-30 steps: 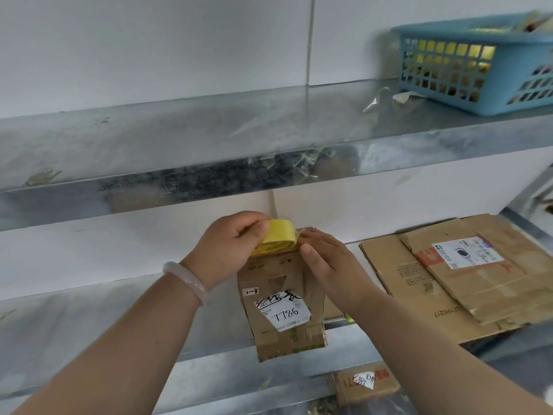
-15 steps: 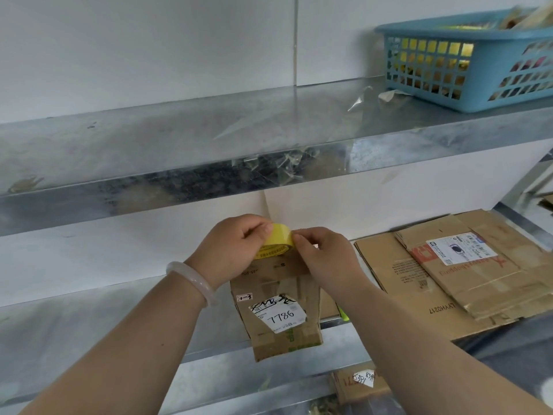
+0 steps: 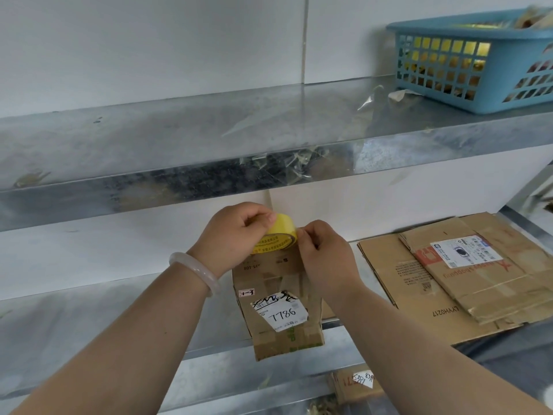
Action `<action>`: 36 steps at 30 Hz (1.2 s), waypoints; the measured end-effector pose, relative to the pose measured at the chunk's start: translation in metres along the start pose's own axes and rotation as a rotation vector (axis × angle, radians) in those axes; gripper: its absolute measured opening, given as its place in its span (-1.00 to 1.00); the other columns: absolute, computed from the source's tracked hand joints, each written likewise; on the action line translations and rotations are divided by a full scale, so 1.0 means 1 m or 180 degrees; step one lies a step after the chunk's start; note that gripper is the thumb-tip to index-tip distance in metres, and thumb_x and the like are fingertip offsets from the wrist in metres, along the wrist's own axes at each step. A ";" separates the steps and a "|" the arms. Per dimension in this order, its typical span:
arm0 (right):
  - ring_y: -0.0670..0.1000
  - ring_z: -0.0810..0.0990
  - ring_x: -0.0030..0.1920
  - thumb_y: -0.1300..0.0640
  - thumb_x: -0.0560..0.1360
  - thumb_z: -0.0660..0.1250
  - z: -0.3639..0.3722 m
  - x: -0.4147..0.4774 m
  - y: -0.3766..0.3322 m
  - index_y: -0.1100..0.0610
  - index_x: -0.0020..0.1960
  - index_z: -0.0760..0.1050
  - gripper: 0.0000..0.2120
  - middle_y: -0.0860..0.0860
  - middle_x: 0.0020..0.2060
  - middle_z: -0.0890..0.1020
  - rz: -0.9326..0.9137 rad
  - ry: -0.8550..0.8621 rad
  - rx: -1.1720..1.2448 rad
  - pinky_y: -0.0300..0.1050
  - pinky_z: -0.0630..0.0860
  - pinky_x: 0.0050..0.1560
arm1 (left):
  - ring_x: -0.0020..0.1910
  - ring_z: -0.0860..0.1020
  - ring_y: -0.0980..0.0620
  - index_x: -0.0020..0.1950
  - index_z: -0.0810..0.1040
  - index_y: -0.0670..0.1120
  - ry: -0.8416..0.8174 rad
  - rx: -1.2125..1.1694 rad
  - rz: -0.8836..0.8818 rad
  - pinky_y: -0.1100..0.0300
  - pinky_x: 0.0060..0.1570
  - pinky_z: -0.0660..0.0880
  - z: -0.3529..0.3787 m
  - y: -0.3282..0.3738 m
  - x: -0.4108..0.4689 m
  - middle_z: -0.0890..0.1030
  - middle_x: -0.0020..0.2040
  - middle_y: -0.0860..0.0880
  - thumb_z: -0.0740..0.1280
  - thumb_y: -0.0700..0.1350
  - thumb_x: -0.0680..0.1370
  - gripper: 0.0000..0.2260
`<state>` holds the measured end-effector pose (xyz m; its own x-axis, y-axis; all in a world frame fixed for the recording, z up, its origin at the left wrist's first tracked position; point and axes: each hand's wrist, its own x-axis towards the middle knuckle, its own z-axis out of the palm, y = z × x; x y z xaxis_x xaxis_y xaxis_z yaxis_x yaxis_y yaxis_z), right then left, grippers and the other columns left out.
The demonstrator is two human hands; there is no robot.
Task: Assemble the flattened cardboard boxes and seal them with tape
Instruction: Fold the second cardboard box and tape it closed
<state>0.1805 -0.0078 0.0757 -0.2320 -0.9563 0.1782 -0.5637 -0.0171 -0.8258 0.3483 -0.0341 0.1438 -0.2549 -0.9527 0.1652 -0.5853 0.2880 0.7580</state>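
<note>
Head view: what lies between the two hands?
The yellow tape roll, gripped by the left hand and pinched at its edge by the right hand; head view.

White wall (image 3: 149, 40), steel shelves (image 3: 179, 139)

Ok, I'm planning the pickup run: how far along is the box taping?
Done: the small box labelled 7786 looks folded into shape on the shelf edge. In hand: the left hand grips the yellow tape roll at its top while the right hand pinches at the roll, seemingly finding the tape end. Left: sealing this box, then the flattened boxes stacked to its right.
</note>
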 end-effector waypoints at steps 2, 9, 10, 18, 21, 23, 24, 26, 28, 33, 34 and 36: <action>-0.14 0.51 -0.28 -0.03 0.58 0.22 0.001 0.002 0.000 -0.04 -0.16 0.43 -0.84 -0.12 -0.33 0.57 0.0100 0.0069 0.0046 -0.19 0.32 -0.39 | 0.00 0.58 0.21 0.03 0.63 0.13 0.0061 -0.0247 -0.0005 0.23 0.03 0.48 0.000 0.003 0.000 0.64 -0.02 0.19 0.33 0.03 0.54 -0.89; -0.01 0.55 -0.25 -0.02 0.56 0.21 0.006 -0.001 -0.002 -0.02 -0.14 0.44 -0.86 -0.07 -0.29 0.61 0.0105 0.0200 -0.0087 -0.05 0.51 -0.29 | -0.02 0.53 0.36 0.00 0.60 0.26 0.0075 -0.0113 0.0195 0.49 -0.05 0.39 -0.005 0.009 0.004 0.62 -0.05 0.27 0.41 0.01 0.50 -0.86; 0.02 0.54 -0.25 -0.01 0.55 0.21 0.007 -0.001 -0.003 -0.01 -0.15 0.44 -0.86 -0.05 -0.29 0.60 0.0057 0.0221 -0.0137 -0.01 0.52 -0.27 | -0.03 0.51 0.42 0.00 0.60 0.27 0.0082 -0.0019 0.0255 0.56 -0.08 0.35 -0.004 0.010 0.004 0.59 -0.08 0.33 0.40 0.03 0.50 -0.86; 0.08 0.42 -0.17 0.06 0.53 0.25 0.018 -0.002 -0.003 0.08 -0.22 0.37 -0.82 -0.14 -0.39 0.38 -0.0613 0.0362 -0.0595 -0.01 0.44 -0.23 | 0.06 0.48 0.33 0.15 0.61 0.19 -0.0178 0.0877 0.0364 0.42 0.02 0.33 -0.013 0.013 0.008 0.58 0.08 0.27 0.33 0.22 0.49 -0.72; 0.06 0.41 -0.15 0.05 0.54 0.24 0.017 0.000 0.001 0.08 -0.22 0.37 -0.81 -0.11 -0.37 0.44 -0.0641 0.0356 -0.0480 0.01 0.45 -0.21 | 0.09 0.50 0.32 0.06 0.59 0.30 -0.0149 0.0758 0.0098 0.33 0.07 0.39 -0.016 0.013 0.009 0.57 0.11 0.31 0.33 0.27 0.46 -0.79; 0.05 0.41 -0.13 0.06 0.55 0.25 0.015 0.001 0.003 0.10 -0.19 0.41 -0.82 -0.13 -0.35 0.44 -0.0586 0.0345 -0.0267 0.04 0.47 -0.17 | -0.02 0.49 0.45 -0.08 0.57 0.37 -0.0093 0.0442 -0.0066 0.45 -0.03 0.38 -0.017 0.013 0.009 0.56 -0.03 0.43 0.36 0.27 0.43 -0.90; 0.05 0.41 -0.12 0.07 0.55 0.26 0.015 0.001 0.003 0.11 -0.18 0.42 -0.83 -0.13 -0.34 0.44 -0.0573 0.0337 -0.0196 0.06 0.47 -0.15 | -0.05 0.50 0.47 -0.12 0.58 0.37 -0.0037 0.0243 -0.0132 0.47 -0.07 0.37 -0.016 0.012 0.009 0.58 -0.09 0.44 0.37 0.25 0.43 -0.94; 0.05 0.41 -0.10 0.09 0.56 0.26 0.015 0.001 0.003 0.12 -0.17 0.43 -0.85 -0.13 -0.32 0.44 -0.0556 0.0334 -0.0095 0.08 0.47 -0.12 | -0.12 0.54 0.44 -0.14 0.62 0.34 0.0147 -0.0219 -0.0257 0.41 -0.10 0.39 -0.014 0.009 0.010 0.62 -0.17 0.38 0.41 0.21 0.43 -0.96; 0.05 0.42 -0.10 0.09 0.56 0.26 0.015 0.001 0.003 0.12 -0.16 0.43 -0.85 -0.14 -0.32 0.43 -0.0532 0.0326 -0.0043 0.08 0.47 -0.11 | -0.21 0.56 0.41 -0.12 0.66 0.27 0.0303 -0.0495 -0.0283 0.36 -0.12 0.41 -0.011 0.006 0.009 0.64 -0.23 0.34 0.43 0.16 0.43 -0.93; 0.00 0.42 -0.13 0.05 0.53 0.25 0.017 0.001 0.008 0.03 -0.19 0.40 -0.86 -0.06 -0.27 0.49 -0.0328 0.0267 0.0081 -0.01 0.43 -0.17 | -0.13 0.59 0.35 -0.04 0.67 0.17 0.0325 -0.0463 -0.0125 0.34 -0.08 0.45 -0.005 0.001 0.004 0.66 -0.15 0.30 0.42 0.07 0.47 -0.91; -0.03 0.44 -0.16 0.03 0.52 0.24 0.017 0.000 0.008 -0.03 -0.22 0.39 -0.86 -0.04 -0.24 0.50 -0.0221 0.0220 0.0155 -0.06 0.40 -0.21 | -0.11 0.59 0.34 -0.03 0.67 0.16 0.0321 -0.0461 -0.0136 0.36 -0.08 0.45 -0.006 0.000 0.003 0.66 -0.14 0.29 0.42 0.06 0.48 -0.90; -0.09 0.47 -0.22 0.03 0.50 0.24 0.016 0.000 0.007 -0.06 -0.25 0.39 -0.85 -0.05 -0.25 0.53 -0.0042 0.0162 0.0411 -0.18 0.37 -0.28 | -0.10 0.59 0.34 -0.01 0.68 0.15 0.0291 -0.0440 -0.0142 0.37 -0.08 0.45 -0.006 -0.002 0.002 0.66 -0.13 0.28 0.41 0.06 0.48 -0.89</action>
<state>0.1891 -0.0121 0.0616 -0.2669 -0.9398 0.2136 -0.4611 -0.0701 -0.8846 0.3531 -0.0375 0.1466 -0.1562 -0.9709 0.1813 -0.4813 0.2351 0.8445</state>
